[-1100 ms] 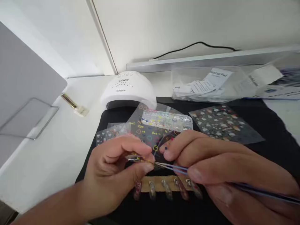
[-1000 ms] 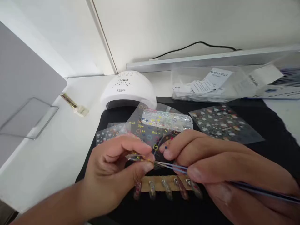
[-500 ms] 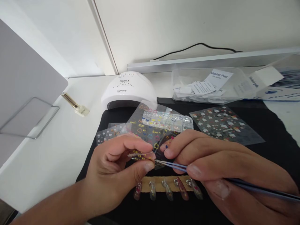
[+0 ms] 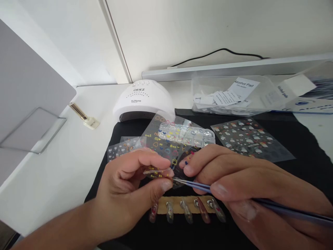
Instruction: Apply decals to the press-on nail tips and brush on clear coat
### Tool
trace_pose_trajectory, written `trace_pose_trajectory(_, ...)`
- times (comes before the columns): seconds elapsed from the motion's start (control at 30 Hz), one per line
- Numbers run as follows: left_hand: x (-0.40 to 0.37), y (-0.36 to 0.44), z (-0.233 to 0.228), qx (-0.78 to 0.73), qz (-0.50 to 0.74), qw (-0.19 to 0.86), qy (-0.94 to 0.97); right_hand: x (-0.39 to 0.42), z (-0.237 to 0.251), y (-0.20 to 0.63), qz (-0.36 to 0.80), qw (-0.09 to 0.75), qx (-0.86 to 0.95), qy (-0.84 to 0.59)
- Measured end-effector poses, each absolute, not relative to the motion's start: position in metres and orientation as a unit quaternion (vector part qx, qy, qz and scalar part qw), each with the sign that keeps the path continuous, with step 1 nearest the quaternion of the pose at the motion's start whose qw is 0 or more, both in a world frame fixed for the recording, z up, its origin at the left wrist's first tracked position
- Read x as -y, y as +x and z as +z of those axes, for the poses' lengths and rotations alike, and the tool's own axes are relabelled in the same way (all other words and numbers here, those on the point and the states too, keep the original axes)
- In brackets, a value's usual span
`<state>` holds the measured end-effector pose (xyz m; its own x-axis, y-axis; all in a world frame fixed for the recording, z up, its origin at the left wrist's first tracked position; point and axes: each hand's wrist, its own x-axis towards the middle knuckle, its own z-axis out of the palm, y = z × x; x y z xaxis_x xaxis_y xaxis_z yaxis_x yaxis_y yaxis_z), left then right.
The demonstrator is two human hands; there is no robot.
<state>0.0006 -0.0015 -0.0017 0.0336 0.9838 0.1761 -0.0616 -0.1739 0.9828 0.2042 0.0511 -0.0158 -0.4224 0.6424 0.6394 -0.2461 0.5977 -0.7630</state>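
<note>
We look down on our two hands meeting over a black mat (image 4: pixel 299 166). Our left hand (image 4: pixel 125 194) pinches a small clear sticker strip (image 4: pixel 156 172) between thumb and forefinger — the strip is held just above the mat, in front of the sheets lying there. Our right hand (image 4: pixel 247 187) is closed on thin blue tweezers (image 4: pixel 192 184), thumb on top, and the tips reach the right edge of the strip, right at the left thumb tip. Whether the tips actually bite a sticker, we cannot tell.

Below the hands, on the mat, a tan strip (image 4: pixel 179 205) carries a row of press-on nails (image 4: pixel 186 213) — five of them, side by side, pointing toward us. Behind the hands lies a dark sticker sheet (image 4: pixel 163 146) with coloured shapes, a clear gem box (image 4: pixel 187 133) resting on it, and another sticker sheet (image 4: pixel 249 139) off to the right. A white nail lamp (image 4: pixel 143 100) sits at the mat's far edge. Further right, a clear tray (image 4: pixel 229 107) holds alcohol pad packets (image 4: pixel 246 85). A black cable (image 4: pixel 221 52) runs along the wall.
</note>
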Motion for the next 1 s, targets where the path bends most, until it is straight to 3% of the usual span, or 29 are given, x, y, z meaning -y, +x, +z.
trace_pose_trajectory(1.0,0.0028,0.0036,0.0036,-0.465,0.556,0.468,0.505,-0.0479,-0.0197,0.2042,0.443,0.527,0.702,-0.182)
